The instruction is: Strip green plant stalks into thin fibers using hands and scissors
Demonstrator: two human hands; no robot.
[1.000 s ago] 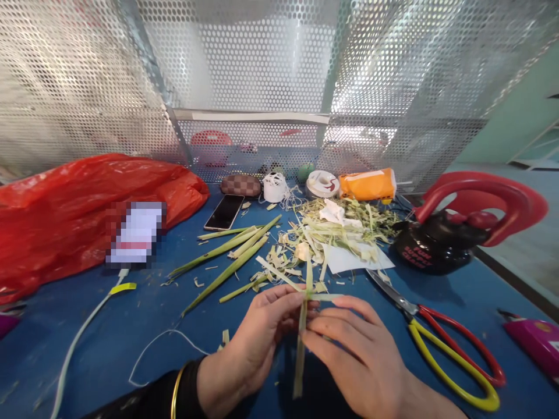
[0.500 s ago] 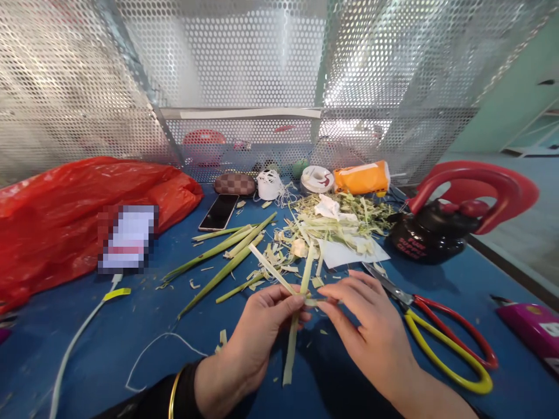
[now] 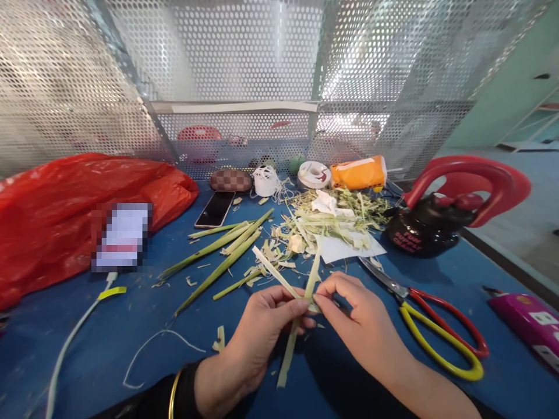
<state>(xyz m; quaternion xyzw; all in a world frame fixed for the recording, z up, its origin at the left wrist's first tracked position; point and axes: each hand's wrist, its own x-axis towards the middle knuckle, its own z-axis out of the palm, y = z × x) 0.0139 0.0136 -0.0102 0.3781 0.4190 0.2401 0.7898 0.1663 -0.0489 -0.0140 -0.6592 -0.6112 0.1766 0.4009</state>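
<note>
Both hands meet low in the middle over the blue table (image 3: pixel 109 326). My left hand (image 3: pixel 257 337) pinches pale green leaf strips (image 3: pixel 288 343) where they cross; one strip hangs down toward me, others stick up and to the left. My right hand (image 3: pixel 362 320) pinches the same crossing with thumb and forefinger from the right. A gold bangle sits on my left wrist.
Scissors (image 3: pixel 437 326) with red and yellow handles lie right of my hands. Long green leaves (image 3: pixel 218 256), a heap of trimmings (image 3: pixel 336 224) on white paper, a phone (image 3: pixel 215 209), a red plastic bag (image 3: pixel 65 215), a black kettle with red handle (image 3: pixel 454 215), a white cable (image 3: pixel 74 337). Perforated metal screens stand behind.
My right hand has gone from lying flat over the strips to a fingertip pinch at the crossing. The horizontal strip end at the right has been folded in. The hanging strip has tilted.
</note>
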